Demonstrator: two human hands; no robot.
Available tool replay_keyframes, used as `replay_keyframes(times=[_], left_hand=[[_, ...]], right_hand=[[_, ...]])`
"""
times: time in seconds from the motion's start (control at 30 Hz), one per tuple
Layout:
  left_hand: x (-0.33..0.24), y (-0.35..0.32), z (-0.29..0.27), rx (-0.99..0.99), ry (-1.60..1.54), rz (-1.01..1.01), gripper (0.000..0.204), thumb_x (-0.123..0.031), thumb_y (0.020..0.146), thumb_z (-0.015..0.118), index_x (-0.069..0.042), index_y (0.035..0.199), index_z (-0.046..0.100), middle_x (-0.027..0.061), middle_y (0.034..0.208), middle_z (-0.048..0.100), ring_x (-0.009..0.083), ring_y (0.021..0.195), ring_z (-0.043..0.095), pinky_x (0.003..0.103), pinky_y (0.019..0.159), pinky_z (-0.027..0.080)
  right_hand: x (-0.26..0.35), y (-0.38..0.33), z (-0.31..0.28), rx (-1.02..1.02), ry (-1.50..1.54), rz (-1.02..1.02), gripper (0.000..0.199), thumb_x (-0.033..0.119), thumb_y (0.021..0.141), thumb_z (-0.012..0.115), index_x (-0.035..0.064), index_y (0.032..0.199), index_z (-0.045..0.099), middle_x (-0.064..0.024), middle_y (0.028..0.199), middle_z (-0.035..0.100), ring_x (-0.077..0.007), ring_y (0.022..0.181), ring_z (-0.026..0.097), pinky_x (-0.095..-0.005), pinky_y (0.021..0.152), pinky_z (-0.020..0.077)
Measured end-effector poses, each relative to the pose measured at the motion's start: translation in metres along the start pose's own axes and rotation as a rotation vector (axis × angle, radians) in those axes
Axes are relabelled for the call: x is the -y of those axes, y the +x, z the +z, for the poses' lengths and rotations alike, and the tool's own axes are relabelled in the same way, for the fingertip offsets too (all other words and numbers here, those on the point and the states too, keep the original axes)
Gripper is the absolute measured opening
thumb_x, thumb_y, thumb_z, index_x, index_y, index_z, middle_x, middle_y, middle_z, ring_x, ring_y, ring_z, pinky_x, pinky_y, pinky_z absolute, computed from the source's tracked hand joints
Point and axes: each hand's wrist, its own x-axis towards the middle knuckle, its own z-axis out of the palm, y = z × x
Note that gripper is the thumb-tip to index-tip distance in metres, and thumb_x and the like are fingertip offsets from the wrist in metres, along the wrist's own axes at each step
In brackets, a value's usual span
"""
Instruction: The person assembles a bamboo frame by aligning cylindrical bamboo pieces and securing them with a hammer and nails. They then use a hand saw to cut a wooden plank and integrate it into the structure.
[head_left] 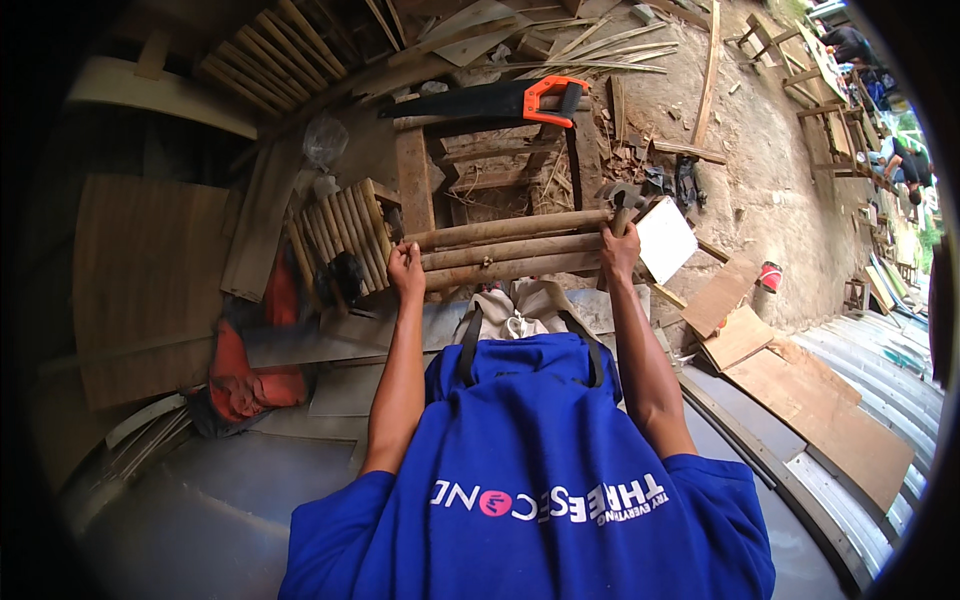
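Note:
Several bamboo poles [515, 268] lie side by side across the near end of a low wooden frame [415, 190], in front of my body. My left hand [405, 270] is closed at their left end, thumb and fingers pressed together on them. At the right end, my right hand [620, 250] is wrapped round the handle of a hammer [622, 196], its metal head pointing away from me. That hand also rests against the pole ends. Across the far end of the frame lies a handsaw [470, 104] with a dark blade and an orange handle.
A slatted bamboo piece [345, 235] stands left of the frame, near a red cloth [250, 385]. Bamboo strips [600, 58] and wood scraps litter the ground beyond. Plywood sheets [800, 400] and a red can [769, 277] are at right. People are at the far right.

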Motion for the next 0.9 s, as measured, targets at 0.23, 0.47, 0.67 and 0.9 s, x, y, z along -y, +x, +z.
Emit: replay_keyframes(times=[0.23,0.47,0.67,0.9], left_hand=[[0.014,-0.002,-0.009,0.001,-0.124,-0.122,0.013,-0.008,0.094,0.059,0.004,0.099,0.056,0.0271,0.136,0.049,0.0228,0.133,0.042,0.029,0.098,0.041],[-0.005,-0.012,-0.002,-0.032,-0.157,-0.146,0.014,-0.007,0.094,0.059,0.004,0.101,0.055,0.0273,0.139,0.045,0.0237,0.133,0.043,0.029,0.097,0.042],[0.016,-0.001,-0.009,-0.1,-0.094,-0.049,0.025,-0.017,0.094,0.064,0.001,0.11,0.059,0.0055,0.102,0.065,0.0123,0.094,0.06,0.025,0.084,0.046],[0.014,0.007,-0.006,-0.118,-0.03,-0.141,0.022,-0.019,0.094,0.063,-0.002,0.107,0.06,0.0044,0.101,0.065,0.0114,0.094,0.059,0.026,0.084,0.045]], right_hand=[[0.013,-0.01,-0.004,-0.024,0.062,0.07,0.029,0.023,0.08,0.073,0.0,0.096,0.064,-0.0141,0.086,0.069,-0.0248,0.078,0.066,-0.0358,0.074,0.05],[0.011,-0.007,-0.007,0.002,0.036,0.032,0.03,0.024,0.079,0.073,-0.0001,0.095,0.065,-0.0143,0.084,0.069,-0.0253,0.076,0.066,-0.0359,0.073,0.0501],[0.007,-0.008,-0.007,-0.011,0.036,-0.002,0.03,0.024,0.08,0.072,0.0001,0.095,0.065,-0.0143,0.084,0.069,-0.0256,0.076,0.066,-0.036,0.074,0.0499],[0.008,-0.002,-0.006,0.005,0.066,0.021,0.028,0.023,0.081,0.071,-0.0003,0.095,0.064,-0.0144,0.086,0.07,-0.0254,0.078,0.066,-0.0357,0.074,0.0497]])
